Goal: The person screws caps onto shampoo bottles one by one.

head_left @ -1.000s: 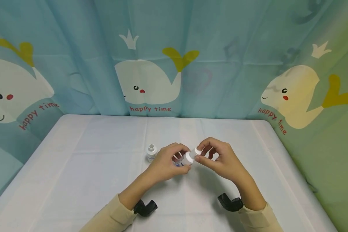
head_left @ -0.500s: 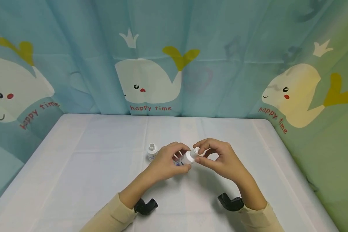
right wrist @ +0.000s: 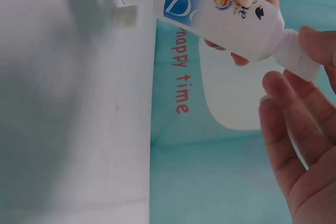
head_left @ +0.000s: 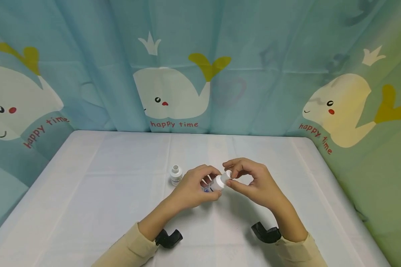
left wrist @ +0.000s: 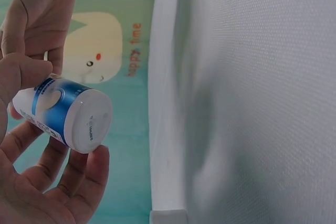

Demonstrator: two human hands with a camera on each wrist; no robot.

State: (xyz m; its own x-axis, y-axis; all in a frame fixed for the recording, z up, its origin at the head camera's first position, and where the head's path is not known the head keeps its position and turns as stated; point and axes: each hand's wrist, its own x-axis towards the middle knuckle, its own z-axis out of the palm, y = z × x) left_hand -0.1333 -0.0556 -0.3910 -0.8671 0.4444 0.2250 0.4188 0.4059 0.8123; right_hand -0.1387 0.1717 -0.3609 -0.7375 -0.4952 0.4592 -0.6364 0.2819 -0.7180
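Note:
My left hand (head_left: 192,187) grips a small white lotion bottle (right wrist: 226,17) with a blue label. It is tilted, its top leaning toward my right hand and its base (left wrist: 93,121) visible in the left wrist view. On the bottle's neck sits a white cap (right wrist: 295,56), which my right hand (head_left: 257,183) pinches between thumb and fingers; its other fingers are spread loosely in the right wrist view. Just left of my left hand, a second white bottle (head_left: 176,176) stands upright on the table with its neck uncapped.
A white cloth covers the table (head_left: 120,207). Behind it hangs a blue-green curtain (head_left: 260,100) printed with whales. Black wrist-worn pieces (head_left: 266,233) stick out near both sleeves.
My right fingers have shifted their hold around the cap, the index finger moving leftward past it. The left hand keeps its grip, and the second bottle stays where it stood.

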